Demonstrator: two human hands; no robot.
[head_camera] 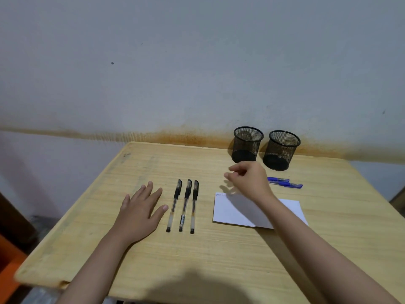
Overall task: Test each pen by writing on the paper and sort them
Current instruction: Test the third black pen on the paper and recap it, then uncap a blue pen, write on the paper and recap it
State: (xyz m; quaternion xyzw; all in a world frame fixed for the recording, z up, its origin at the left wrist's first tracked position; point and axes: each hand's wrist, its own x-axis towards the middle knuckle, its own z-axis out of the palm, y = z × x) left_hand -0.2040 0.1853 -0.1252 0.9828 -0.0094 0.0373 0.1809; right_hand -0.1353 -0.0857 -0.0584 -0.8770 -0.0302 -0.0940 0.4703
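Three capped black pens (185, 205) lie side by side in the middle of the wooden table (153, 260). My left hand (141, 210) rests flat on the table just left of them, fingers straight. My right hand (249, 179) hovers above the far left corner of the white paper (230, 211), fingers loosely curled, and I see nothing in it. Faint writing marks the paper's top left corner. Two blue pens (285, 182) lie beyond the paper, partly hidden by my right hand. Two black mesh cups (247, 144) (281, 150) stand at the back with no pens inside.
A stained wall runs right behind the table's far edge. Something orange (8, 270) sits on the floor to the left, beyond the table's left edge.
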